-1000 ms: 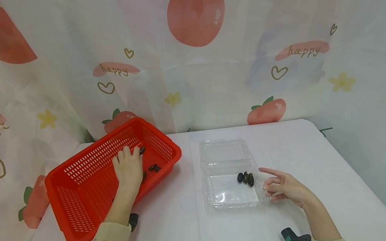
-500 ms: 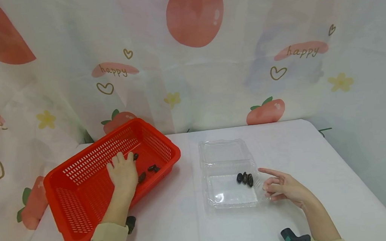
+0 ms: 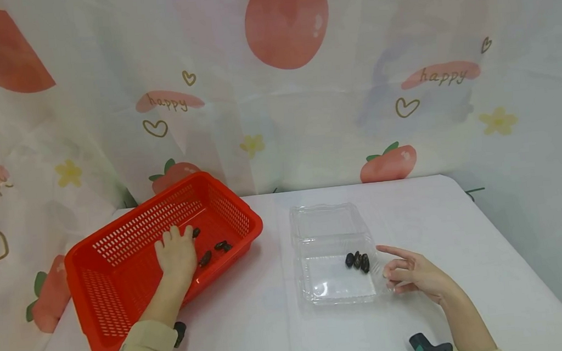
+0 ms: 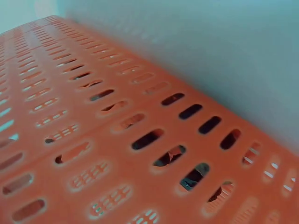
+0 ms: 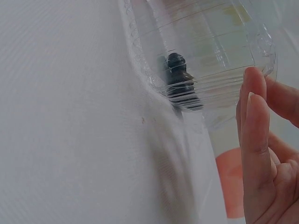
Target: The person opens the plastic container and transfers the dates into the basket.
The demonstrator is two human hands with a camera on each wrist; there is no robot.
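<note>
1. One red slotted plastic basket (image 3: pixel 131 281): left hand (image 3: pixel 175 255) inside, fingers bent down beside a dark oval piece (image 3: pixel 196 232); grip unclear.
2. One clear plastic box (image 3: pixel 336 282): right hand (image 3: pixel 415 274) pinches its rim; three dark ovals (image 3: pixel 357 261) inside.
3. Since earlier, left hand and its piece shift nearer, uncovering another dark oval (image 3: pixel 205 258).

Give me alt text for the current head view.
A left hand is inside a red basket, beside dark pieces. The right hand holds the right edge of an open clear box containing three more pieces, on a white table.
</note>
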